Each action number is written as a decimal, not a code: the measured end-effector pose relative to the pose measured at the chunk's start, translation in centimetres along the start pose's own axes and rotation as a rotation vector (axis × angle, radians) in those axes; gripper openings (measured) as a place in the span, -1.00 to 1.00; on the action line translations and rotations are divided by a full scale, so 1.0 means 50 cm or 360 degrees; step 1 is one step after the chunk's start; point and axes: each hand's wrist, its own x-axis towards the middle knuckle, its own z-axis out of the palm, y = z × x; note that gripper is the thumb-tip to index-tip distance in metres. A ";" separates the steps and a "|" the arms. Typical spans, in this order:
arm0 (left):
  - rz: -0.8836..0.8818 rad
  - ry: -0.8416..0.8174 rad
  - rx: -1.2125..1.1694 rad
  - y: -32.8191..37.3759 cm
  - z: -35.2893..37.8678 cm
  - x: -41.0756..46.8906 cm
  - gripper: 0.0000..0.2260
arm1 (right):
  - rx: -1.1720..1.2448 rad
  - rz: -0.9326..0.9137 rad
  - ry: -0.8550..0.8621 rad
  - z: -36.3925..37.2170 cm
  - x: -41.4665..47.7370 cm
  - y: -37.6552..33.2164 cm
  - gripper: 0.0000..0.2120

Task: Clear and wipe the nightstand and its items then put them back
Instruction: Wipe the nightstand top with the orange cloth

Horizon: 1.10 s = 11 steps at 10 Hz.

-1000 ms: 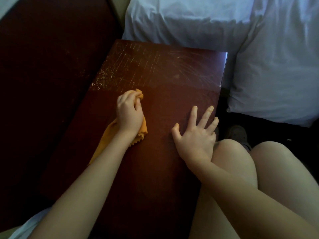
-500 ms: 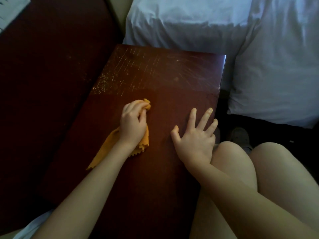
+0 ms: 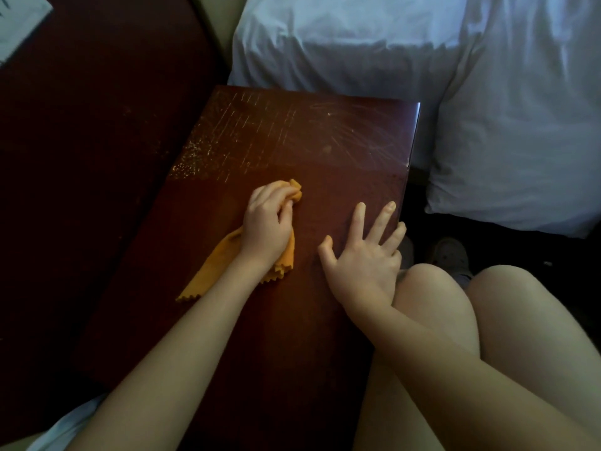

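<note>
Right now your left hand (image 3: 268,222) is curled tight around a bunched-up orange cloth (image 3: 214,270) and presses it down on the top of the nightstand (image 3: 276,336). The cloth sits near the middle of the top, a bit to the left. A long tail of it lies flat behind your wrist, pointing back toward you.

Your right hand (image 3: 362,255) is open. It lies flat on the wood with the fingers spread, close to the right edge, just beside your knee (image 3: 429,294). It holds nothing. I think it is there to steady you.

The thing to watch is where the dirt is. The pale dusty marks (image 3: 247,135) are on the far part of the top, straight ahead of your left hand, up near the white pillow (image 3: 341,53). The long way of the nightstand runs from you out toward that pillow. So I think the next wipe should go forward, away from you, along that long way. Your left hand is nearer to the marks than your right, and it has the cloth, so it is the one to use.

The far left corner looks the dustiest. The wood close to you is too dim to tell if it is clean. The things that belong on the nightstand are not in view, so I think putting them back comes later.
</note>
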 end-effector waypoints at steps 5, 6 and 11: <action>-0.0181 0.0138 -0.0028 0.031 0.042 0.060 -0.76 | 0.0019 0.0000 -0.0003 -0.004 -0.002 -0.001 -0.29; 0.0012 0.0013 -0.0038 0.025 0.024 0.027 -0.77 | 0.0035 -0.0008 -0.0009 -0.003 -0.001 0.000 -0.30; -0.0296 0.0218 -0.0019 0.021 0.046 0.091 -0.76 | 0.0030 -0.0001 -0.0002 -0.002 -0.001 -0.001 -0.29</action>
